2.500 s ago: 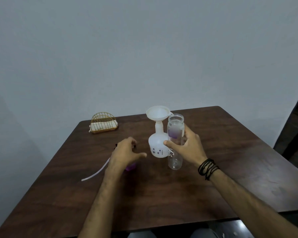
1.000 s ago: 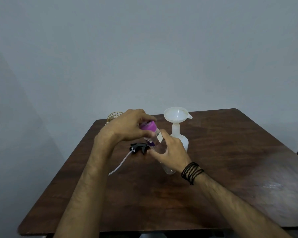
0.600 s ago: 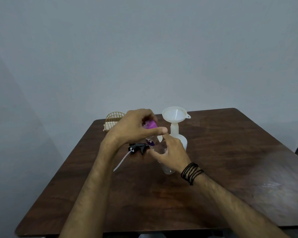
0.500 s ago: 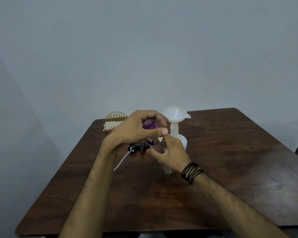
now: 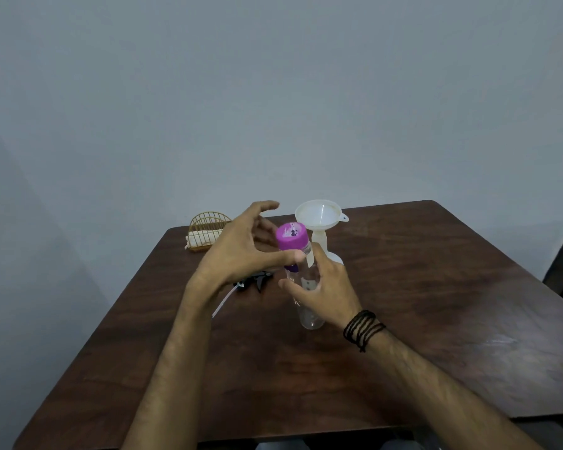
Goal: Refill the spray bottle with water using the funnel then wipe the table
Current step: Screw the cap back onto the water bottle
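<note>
My right hand (image 5: pixel 325 293) grips a clear water bottle (image 5: pixel 310 316) standing on the table (image 5: pixel 436 287). A purple lid (image 5: pixel 291 237) sits on the bottle's top. My left hand (image 5: pixel 241 254) is beside the lid with its fingers spread; the thumb lies just under the lid's rim. Right behind stands the white spray bottle (image 5: pixel 337 257), mostly hidden by my right hand, with a white funnel (image 5: pixel 319 214) in its neck. The black spray head (image 5: pixel 257 280) with its white tube (image 5: pixel 221 303) lies on the table under my left wrist.
A gold wire holder (image 5: pixel 205 233) with a folded pale cloth in it stands at the table's far left corner. A grey wall runs close behind the table. A dark object shows at the right edge.
My left hand brought the purple lid onto the bottle's top and gripped it there. Now its fingers have opened off the lid. My right hand has kept hold of the bottle.
</note>
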Tool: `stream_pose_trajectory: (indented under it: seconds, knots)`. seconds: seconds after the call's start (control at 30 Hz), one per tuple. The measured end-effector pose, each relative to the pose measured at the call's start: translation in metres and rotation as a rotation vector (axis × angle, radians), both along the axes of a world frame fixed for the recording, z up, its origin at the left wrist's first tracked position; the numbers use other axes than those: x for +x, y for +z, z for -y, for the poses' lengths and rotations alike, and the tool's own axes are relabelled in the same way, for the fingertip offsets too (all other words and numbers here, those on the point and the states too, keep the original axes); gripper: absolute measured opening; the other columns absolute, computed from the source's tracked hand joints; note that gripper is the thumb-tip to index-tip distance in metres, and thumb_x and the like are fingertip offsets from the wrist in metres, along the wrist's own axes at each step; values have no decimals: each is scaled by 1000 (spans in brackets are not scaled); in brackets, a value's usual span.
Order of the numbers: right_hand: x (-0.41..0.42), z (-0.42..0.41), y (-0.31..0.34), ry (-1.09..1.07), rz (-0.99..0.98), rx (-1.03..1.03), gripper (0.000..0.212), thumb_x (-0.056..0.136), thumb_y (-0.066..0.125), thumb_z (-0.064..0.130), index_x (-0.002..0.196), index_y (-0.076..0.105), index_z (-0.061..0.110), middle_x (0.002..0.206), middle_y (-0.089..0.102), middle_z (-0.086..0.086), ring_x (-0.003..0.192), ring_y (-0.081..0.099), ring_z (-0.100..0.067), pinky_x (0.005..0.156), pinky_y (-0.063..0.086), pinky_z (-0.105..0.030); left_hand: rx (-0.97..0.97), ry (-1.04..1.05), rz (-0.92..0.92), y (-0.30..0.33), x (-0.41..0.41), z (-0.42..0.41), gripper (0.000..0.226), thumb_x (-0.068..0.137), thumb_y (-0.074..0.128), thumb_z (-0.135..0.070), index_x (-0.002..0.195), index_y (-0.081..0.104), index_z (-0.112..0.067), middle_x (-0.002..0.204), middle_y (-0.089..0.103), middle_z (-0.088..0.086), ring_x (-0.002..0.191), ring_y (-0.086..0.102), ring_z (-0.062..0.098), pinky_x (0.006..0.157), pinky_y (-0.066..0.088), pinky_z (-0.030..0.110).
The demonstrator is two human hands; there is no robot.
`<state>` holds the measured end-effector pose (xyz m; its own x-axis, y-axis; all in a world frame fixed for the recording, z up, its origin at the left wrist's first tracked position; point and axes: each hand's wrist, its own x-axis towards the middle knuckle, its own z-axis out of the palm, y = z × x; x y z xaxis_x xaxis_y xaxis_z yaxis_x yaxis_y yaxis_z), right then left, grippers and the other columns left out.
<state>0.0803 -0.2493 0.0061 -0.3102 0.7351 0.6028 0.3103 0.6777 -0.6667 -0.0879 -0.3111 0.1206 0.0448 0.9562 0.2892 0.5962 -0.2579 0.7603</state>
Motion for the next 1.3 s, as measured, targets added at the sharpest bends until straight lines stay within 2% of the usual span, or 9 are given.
stream_pose_trajectory:
  seconds: [0.17, 0.3, 0.43, 0.57, 0.77, 0.97, 1.1, 1.2, 1.3]
  knots:
    - [8, -1, 0, 43, -48, 20, 58, 78, 78, 42, 126, 49, 30, 99, 62, 31, 96, 62, 9, 77, 47, -4, 54, -105, -23, -14, 30, -3, 101, 52, 90, -58, 142, 49, -34, 124, 64, -13, 115, 65, 7, 100, 55, 31]
    - [18, -1, -4, 74, -79, -63, 55, 78, 78, 45, 125, 55, 28, 103, 68, 15, 95, 68, -2, 76, 56, -19, 158, -109, 121, -25, 59, -13, 76, 66, 91, -42, 133, 58, -29, 118, 68, -9, 112, 66, 12, 94, 59, 41]
    - [46, -2, -6, -4, -76, 10, 55, 75, 80, 46, 121, 55, 26, 91, 69, 15, 82, 68, 2, 67, 51, -9, 193, -44, 339, -38, 73, -20, 72, 65, 94, -29, 127, 58, -24, 116, 64, 5, 106, 71, 23, 90, 60, 49]
    - [71, -1, -5, -13, -90, 12, 61, 74, 79, 55, 122, 53, 27, 93, 69, 24, 84, 68, 5, 68, 48, -5, 156, -153, 450, -45, 93, -23, 72, 76, 86, -13, 136, 47, -23, 121, 66, 7, 110, 71, 21, 92, 59, 39]
    - [104, -2, -7, -112, -120, 39, 63, 71, 64, 77, 121, 48, 42, 94, 67, 29, 78, 68, 1, 61, 49, -7, 161, -224, 415, -44, 131, -32, 64, 81, 84, -13, 134, 49, -17, 119, 69, 3, 111, 69, 16, 95, 55, 26]
    - [135, -21, -5, -160, -58, 10, 63, 73, 72, 66, 121, 54, 30, 90, 72, 17, 76, 71, -1, 67, 58, -20, 146, -240, 490, -48, 158, -58, 54, 88, 76, -9, 130, 44, -20, 124, 69, 9, 114, 69, 19, 100, 55, 36]
    - [151, -39, -9, -214, -44, -10, 55, 71, 74, 56, 118, 52, 38, 87, 69, 20, 79, 67, 6, 66, 49, -6, 160, -186, 406, -71, 176, -63, 64, 90, 75, -24, 142, 39, -20, 142, 55, 0, 131, 54, 9, 111, 47, 34]
    - [166, -58, -8, -295, -32, -47, 62, 72, 80, 53, 122, 54, 29, 94, 69, 17, 83, 66, 5, 70, 49, -6, 254, -46, 289, -99, 178, -55, 67, 85, 76, -38, 141, 43, -25, 138, 53, -10, 131, 50, 1, 102, 51, 27]
    - [173, -75, -4, -359, -39, -76, 60, 69, 85, 52, 116, 57, 27, 92, 72, 13, 80, 68, 4, 72, 52, -10, 345, 57, 241, -118, 170, -50, 50, 84, 77, -36, 128, 54, -27, 118, 61, -16, 116, 59, 4, 85, 57, 28]
